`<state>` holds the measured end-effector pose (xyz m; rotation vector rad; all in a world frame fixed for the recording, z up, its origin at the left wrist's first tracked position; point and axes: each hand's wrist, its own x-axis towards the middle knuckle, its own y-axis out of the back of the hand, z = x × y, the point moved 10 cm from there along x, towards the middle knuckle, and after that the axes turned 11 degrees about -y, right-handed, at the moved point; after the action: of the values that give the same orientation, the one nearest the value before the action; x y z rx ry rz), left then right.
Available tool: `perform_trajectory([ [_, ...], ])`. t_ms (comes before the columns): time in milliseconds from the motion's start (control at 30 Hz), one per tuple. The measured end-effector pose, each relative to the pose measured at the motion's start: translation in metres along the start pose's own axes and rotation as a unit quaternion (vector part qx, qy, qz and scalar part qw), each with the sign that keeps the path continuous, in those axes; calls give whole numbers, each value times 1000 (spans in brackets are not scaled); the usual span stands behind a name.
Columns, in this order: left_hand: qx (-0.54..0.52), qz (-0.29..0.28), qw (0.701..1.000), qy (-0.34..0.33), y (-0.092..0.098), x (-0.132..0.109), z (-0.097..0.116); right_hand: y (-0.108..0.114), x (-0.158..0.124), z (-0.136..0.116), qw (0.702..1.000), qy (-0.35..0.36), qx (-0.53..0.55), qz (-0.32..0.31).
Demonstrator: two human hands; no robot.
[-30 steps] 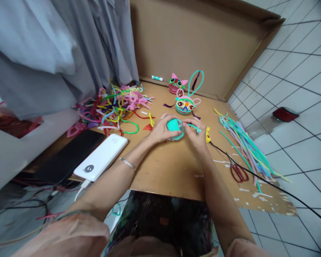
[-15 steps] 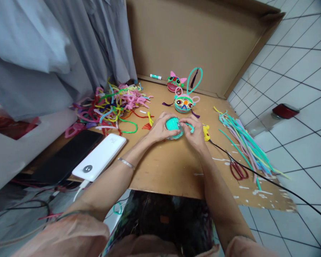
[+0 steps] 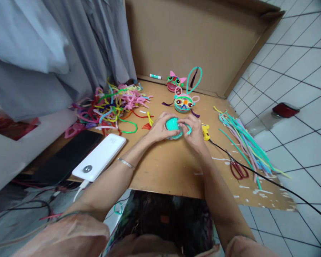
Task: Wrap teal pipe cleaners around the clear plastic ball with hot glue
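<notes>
Between my hands is a small rounded body wound with turquoise pipe cleaner (image 3: pixel 172 124). My left hand (image 3: pixel 160 127) is wrapped round its left side, thumb along the front and fingers over the top. At its right side my right hand (image 3: pixel 194 130) pinches a loose turquoise pipe cleaner end (image 3: pixel 188 129), which curls out past the fingers. The fingertips partly hide where that end meets the wound body. Just beyond my hands sits a finished pipe-cleaner animal head (image 3: pixel 184 103) with pink ears and a turquoise loop. Behind it is a red one with pink ears (image 3: pixel 174 82).
Left lies a tangled heap of coloured pipe cleaners (image 3: pixel 117 103), with a white power bank (image 3: pixel 99 157) and a black phone-like slab (image 3: pixel 68 156) nearer me. At right are a yellow glue gun (image 3: pixel 205 132) with black cord, red-handled scissors (image 3: pixel 238 168) and straight pipe cleaners (image 3: pixel 243 142).
My right hand has shifted slightly, and the loose turquoise end now curls differently beside its fingers. The left hand keeps its hold on the wound body.
</notes>
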<state>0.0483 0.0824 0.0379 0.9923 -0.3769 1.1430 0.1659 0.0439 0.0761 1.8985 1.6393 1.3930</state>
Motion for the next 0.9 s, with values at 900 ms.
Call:
perform_trajectory([
  [900, -1, -7, 1000, 6, 0, 1, -1, 2, -1, -2, 1000, 8, -12, 26],
])
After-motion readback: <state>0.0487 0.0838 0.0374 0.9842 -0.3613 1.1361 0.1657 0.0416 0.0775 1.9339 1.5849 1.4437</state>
